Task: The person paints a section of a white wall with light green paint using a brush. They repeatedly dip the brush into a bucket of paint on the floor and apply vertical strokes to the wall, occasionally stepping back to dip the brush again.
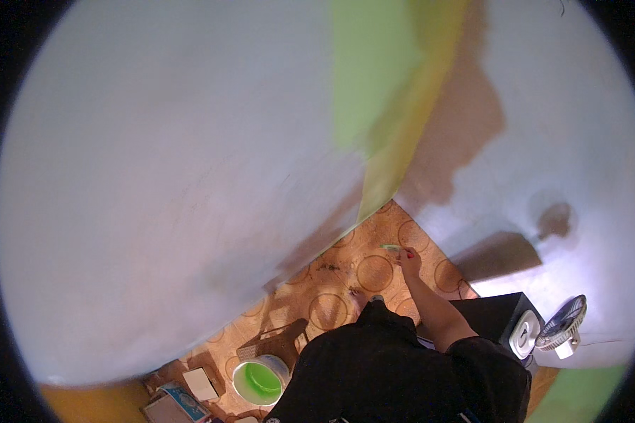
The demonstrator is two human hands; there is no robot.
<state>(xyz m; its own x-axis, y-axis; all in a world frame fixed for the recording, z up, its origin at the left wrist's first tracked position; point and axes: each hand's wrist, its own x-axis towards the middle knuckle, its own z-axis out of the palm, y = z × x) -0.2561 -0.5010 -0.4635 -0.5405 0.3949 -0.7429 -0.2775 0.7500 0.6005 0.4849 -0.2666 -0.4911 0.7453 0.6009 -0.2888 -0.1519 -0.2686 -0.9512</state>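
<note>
My right hand [409, 259] is closed around the red handle of a paintbrush [390, 247], whose green-coated end points left above the patterned floor. My left hand is out of view. Before me, a painted green area [370, 69] with a yellowish-green strip [378, 187] beside it runs down the pale wall to the corner. To the lower left, a white bucket [236, 382] holds green paint [263, 382] and stands on the floor.
A desk fan [562, 323] stands at the right, beside a black box-shaped piece [487, 315] and a white plastic object [524, 334]. A pale flat square [200, 384] and a blue-and-white box [184, 402] lie at lower left. Shadows fall across both walls.
</note>
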